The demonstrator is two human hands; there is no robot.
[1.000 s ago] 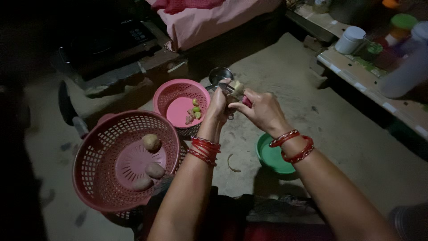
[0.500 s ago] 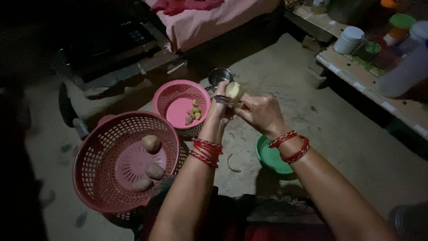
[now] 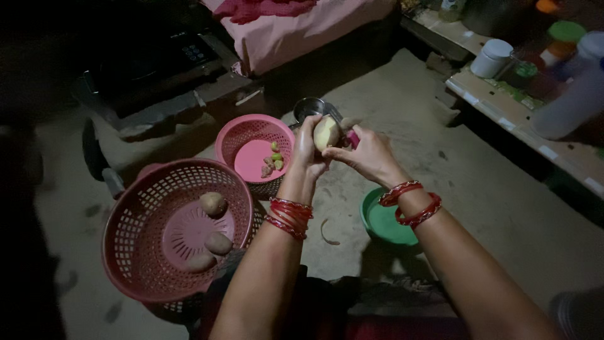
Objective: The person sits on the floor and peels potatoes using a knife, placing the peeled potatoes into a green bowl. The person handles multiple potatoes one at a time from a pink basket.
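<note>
My left hand [image 3: 307, 154] grips a partly peeled pale potato [image 3: 326, 133] held up in front of me. My right hand [image 3: 368, 154] holds a peeler [image 3: 345, 129] with a pink handle against the potato's right side. Both wrists wear red bangles. Below my left arm a large dark-red plastic basket [image 3: 129, 252] holds three unpeeled potatoes [image 3: 213, 203]. A strip of peel [image 3: 326, 232] lies on the floor under my hands.
A smaller pink basket [image 3: 236, 135] with green and brown bits stands behind the large one. A small steel bowl [image 3: 309, 107] is beyond my hands, a green bowl [image 3: 384, 223] under my right wrist. A knife [image 3: 94, 154] lies left. A shelf with containers [image 3: 494, 58] runs along the right.
The potato has turned in my left hand, showing more of its peeled face. The peeler moved from across its front to its upper right side.
</note>
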